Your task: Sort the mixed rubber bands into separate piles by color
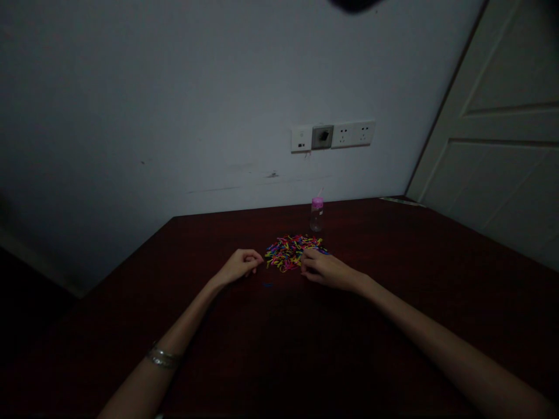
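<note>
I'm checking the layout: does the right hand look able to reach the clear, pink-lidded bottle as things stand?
Probably yes: the pink-lidded bottle stands behind the pile of colorful bands, and only that low pile seems to separate it from the right hand. The hand could go over it.

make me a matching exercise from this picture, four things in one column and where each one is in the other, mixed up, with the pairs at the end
1. pink-lidded bottle
2. bracelet
3. right hand
4. small blue strip

A. around the left forearm
B. alone, on the near side of the colourful pile
C. at the pile's right side
D. upright behind the pile

Pairs: 1-D, 2-A, 3-C, 4-B
</note>
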The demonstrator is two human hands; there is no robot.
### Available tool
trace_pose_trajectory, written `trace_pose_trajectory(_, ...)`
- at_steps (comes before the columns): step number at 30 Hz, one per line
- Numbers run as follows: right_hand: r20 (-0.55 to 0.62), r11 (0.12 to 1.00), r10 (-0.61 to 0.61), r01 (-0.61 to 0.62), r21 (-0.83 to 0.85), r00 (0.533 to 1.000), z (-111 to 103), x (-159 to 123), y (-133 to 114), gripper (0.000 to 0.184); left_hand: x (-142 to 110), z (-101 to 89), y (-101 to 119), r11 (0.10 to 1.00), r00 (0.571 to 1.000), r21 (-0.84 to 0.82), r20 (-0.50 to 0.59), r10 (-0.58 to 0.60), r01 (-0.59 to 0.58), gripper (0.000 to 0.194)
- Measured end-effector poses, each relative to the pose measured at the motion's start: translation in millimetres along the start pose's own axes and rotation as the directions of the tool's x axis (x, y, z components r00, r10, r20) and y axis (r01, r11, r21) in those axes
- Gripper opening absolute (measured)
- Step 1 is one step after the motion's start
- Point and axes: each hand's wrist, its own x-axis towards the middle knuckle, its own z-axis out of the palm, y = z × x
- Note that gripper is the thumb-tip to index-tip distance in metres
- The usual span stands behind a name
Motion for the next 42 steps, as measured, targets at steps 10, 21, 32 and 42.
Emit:
trace_pose_trajectory(10, 0.078, 0.978, -0.036, 0.019, 0.207, 0.996, 3, -5, -28, 0.005, 2, 2.5, -3, 1.000, 1.000, -0.030, -0.005, 0.008, -0.009, 0.031)
trace_pose_trajectory(21, 0.004, 0.981, 0.035, -0.035, 0.190, 0.999, 14, -3, -20, 0.007, 0, 3.9, 2, 1.000, 1.000, -0.018, -0.015, 0.003, -0.003, 0.029)
trace_pose_trajectory(32, -0.119, 0.971, 0.088, -0.059, 0.232, 0.989, 6, 0, -10, 0.012, 0, 4.3, 0, 0.999, 0.999, -0.024, -0.019, 0.028, -0.028, 0.030)
trace_pose_trajectory(42, -0.372, 0.953, 0.236, -0.140, 0.268, 0.898, -27, -18, 53, 0.010, 3, 12.4, 4, 0.990, 0.988, 0.066, -0.085, 0.130, -0.125, 0.024)
